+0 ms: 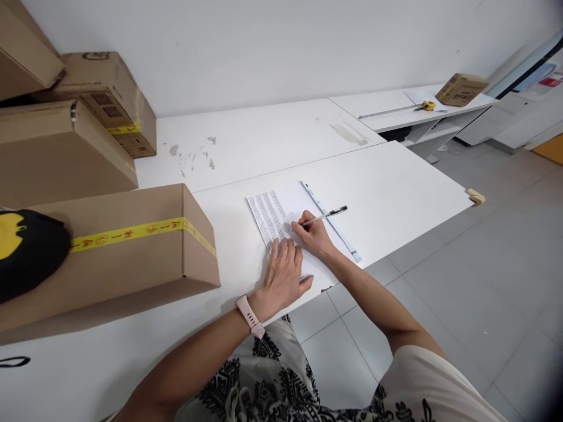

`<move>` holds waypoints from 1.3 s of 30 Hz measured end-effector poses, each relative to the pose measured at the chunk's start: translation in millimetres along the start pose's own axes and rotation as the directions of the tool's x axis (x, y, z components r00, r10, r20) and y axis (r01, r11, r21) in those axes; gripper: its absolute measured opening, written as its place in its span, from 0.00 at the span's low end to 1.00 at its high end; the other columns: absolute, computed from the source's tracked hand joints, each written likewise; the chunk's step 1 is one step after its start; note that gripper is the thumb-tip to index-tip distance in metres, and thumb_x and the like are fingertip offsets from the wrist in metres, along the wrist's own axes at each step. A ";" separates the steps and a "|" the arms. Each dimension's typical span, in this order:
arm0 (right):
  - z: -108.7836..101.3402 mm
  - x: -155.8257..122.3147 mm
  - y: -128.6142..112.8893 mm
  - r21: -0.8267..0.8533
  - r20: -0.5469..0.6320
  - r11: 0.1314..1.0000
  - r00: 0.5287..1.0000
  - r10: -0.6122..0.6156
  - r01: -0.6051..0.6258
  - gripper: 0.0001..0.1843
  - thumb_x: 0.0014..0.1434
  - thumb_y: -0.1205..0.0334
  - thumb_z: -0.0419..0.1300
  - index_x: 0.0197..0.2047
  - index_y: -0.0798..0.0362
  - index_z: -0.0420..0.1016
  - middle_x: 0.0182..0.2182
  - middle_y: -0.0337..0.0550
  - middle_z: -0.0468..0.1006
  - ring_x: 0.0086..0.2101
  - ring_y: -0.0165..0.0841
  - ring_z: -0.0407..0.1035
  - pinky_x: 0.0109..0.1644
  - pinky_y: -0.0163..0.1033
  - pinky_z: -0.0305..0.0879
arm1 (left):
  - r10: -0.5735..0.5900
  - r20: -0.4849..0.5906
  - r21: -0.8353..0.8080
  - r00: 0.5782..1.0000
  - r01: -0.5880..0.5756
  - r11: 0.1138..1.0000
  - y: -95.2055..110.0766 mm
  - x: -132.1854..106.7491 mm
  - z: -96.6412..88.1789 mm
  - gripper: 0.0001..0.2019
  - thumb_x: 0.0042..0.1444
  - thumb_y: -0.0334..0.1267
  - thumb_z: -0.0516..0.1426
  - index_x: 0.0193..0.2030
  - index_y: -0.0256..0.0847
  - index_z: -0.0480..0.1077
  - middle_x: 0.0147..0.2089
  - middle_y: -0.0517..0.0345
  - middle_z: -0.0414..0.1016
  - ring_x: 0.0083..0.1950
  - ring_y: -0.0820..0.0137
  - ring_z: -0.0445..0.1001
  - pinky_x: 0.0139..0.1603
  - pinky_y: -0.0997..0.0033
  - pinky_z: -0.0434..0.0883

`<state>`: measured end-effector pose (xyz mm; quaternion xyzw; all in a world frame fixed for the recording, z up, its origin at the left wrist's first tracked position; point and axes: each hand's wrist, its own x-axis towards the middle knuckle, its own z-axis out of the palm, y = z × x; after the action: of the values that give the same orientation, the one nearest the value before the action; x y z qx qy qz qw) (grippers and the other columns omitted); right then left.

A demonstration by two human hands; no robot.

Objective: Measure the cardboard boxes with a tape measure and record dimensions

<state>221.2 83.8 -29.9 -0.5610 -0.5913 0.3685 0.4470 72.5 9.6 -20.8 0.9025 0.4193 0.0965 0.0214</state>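
Note:
A sheet of paper (281,193) printed with columns of small text lies on the white table. My left hand (284,274) rests flat on its lower part, fingers stretched out and thumb apart, covering some of the print. In my right hand (314,235) is a pen (328,215), its tip end down at the paper beside the printed columns. The exact contact of the tip is hidden by my fingers. Along the paper's right side runs a pale blue-white strip (332,223) with small dark marks, crossed by the pen.
Cardboard boxes (132,205) stand at the left, the nearest sealed with yellow tape, a black and yellow cap (30,252) on top. Farther right, a tape measure (427,106) and a small box (461,89) sit on a shelf unit. The table's front edge (417,230) borders the tiled floor.

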 end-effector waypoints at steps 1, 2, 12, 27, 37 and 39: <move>-0.3 0.0 0.0 -0.025 -0.005 1.000 1.000 -0.011 0.011 0.15 0.58 0.55 0.60 0.27 0.49 0.59 0.20 0.30 0.57 0.23 0.28 0.53 0.27 0.36 0.51 | 0.001 -0.002 0.000 1.000 -0.001 1.000 0.1 -0.1 0.7 0.36 0.65 0.54 0.53 0.65 0.18 0.63 0.68 0.22 0.64 0.71 0.42 0.60 0.74 0.41 0.47; -0.6 -0.1 -0.1 -0.039 0.001 0.999 1.000 -0.015 0.015 0.14 0.58 0.56 0.59 0.27 0.49 0.59 0.20 0.30 0.57 0.23 0.28 0.52 0.28 0.36 0.51 | -0.001 -0.003 0.000 1.000 0.001 1.000 0.1 -0.2 1.4 0.36 0.65 0.54 0.53 0.65 0.18 0.63 0.68 0.22 0.64 0.71 0.42 0.60 0.74 0.41 0.47; -1.1 -2.0 -1.7 -0.103 0.009 0.995 1.000 -0.003 0.004 0.12 0.57 0.58 0.58 0.27 0.48 0.59 0.20 0.31 0.59 0.23 0.28 0.53 0.28 0.37 0.52 | -0.011 -0.024 -0.002 1.000 0.011 1.000 0.9 -0.4 6.0 0.34 0.64 0.54 0.53 0.65 0.23 0.63 0.68 0.25 0.65 0.71 0.42 0.60 0.74 0.41 0.47; -1.0 -2.4 -0.8 -0.108 0.027 0.993 0.999 -0.034 0.037 0.11 0.56 0.60 0.58 0.26 0.48 0.59 0.19 0.31 0.59 0.23 0.28 0.54 0.28 0.37 0.50 | 0.007 -0.025 0.023 1.000 -0.007 1.000 0.3 -1.1 5.0 0.35 0.65 0.55 0.51 0.66 0.22 0.62 0.67 0.25 0.66 0.71 0.43 0.61 0.74 0.42 0.46; -2.0 -2.2 -0.4 -0.130 0.006 0.991 1.000 -0.030 0.030 0.12 0.57 0.59 0.57 0.26 0.48 0.59 0.20 0.31 0.59 0.23 0.29 0.53 0.28 0.37 0.51 | 0.009 -0.009 0.014 1.000 -0.009 1.000 1.0 -0.8 2.6 0.37 0.65 0.54 0.52 0.65 0.17 0.62 0.68 0.20 0.64 0.71 0.41 0.61 0.75 0.42 0.46; -2.0 -2.0 -1.0 -0.128 0.013 0.991 1.000 -0.028 0.029 0.11 0.57 0.59 0.57 0.26 0.48 0.59 0.19 0.31 0.58 0.23 0.28 0.53 0.28 0.37 0.50 | 0.010 -0.006 0.018 1.000 -0.009 1.000 1.1 -1.0 2.5 0.36 0.66 0.54 0.51 0.65 0.18 0.62 0.68 0.21 0.64 0.71 0.41 0.61 0.75 0.42 0.47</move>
<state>222.7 81.6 -28.6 -0.5780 -0.6243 0.3264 0.4118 73.2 8.2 -23.2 0.9043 0.4159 0.0958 0.0116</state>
